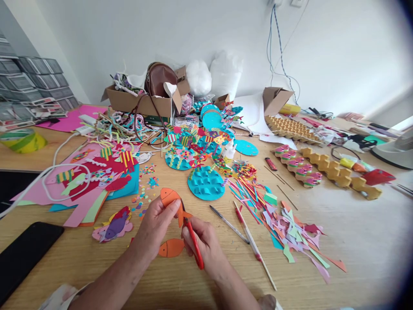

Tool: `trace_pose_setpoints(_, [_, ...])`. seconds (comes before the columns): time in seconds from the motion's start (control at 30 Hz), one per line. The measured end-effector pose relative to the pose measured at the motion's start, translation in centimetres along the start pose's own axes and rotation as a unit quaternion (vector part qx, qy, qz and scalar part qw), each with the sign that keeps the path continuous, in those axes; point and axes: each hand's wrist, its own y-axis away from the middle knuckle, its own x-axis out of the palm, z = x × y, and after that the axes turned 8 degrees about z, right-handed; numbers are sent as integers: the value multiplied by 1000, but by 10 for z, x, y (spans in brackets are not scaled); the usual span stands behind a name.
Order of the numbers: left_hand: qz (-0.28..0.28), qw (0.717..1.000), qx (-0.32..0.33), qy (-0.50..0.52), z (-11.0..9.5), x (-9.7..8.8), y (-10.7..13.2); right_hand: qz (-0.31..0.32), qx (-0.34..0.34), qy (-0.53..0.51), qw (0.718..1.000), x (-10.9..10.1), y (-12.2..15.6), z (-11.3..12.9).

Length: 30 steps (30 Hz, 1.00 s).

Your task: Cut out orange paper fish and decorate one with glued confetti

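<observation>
Forearms [119,271] up front, red scissors [194,244] gripped in right hand [205,240]!
Orange fish [169,196] is pinched by left hand [159,218] at the blades [183,207]; behind, brown bag [161,81] is held in cardboard box [124,102].

On your table [297,284]: one cardboard box [138,105], far edge; one brown bag [161,79], strap hanging over the box's front; one black phone [27,262], toward your near left corner.

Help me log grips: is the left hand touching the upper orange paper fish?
Touching. The head view shows the left hand pinching the upper orange paper fish, thumb laid over it.
</observation>
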Motion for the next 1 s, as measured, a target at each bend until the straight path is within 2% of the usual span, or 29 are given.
trace_pose_setpoints(0.1, [5,1000,0,2,-2,1,1,15,11,-37,999,1,1,4])
trace_pose_setpoints(0.3, [9,1000,-6,0,-2,3,1,10,12,-48,999,1,2,4])
trace_pose_setpoints(0.73, [-3,1000,-16,2,-6,6,2,-1,3,-3,1000,-1,3,-2])
trace_pose_setpoints(1.0, [9,1000,-9,20,-6,4,3,27,13,-84,996,1,3,2])
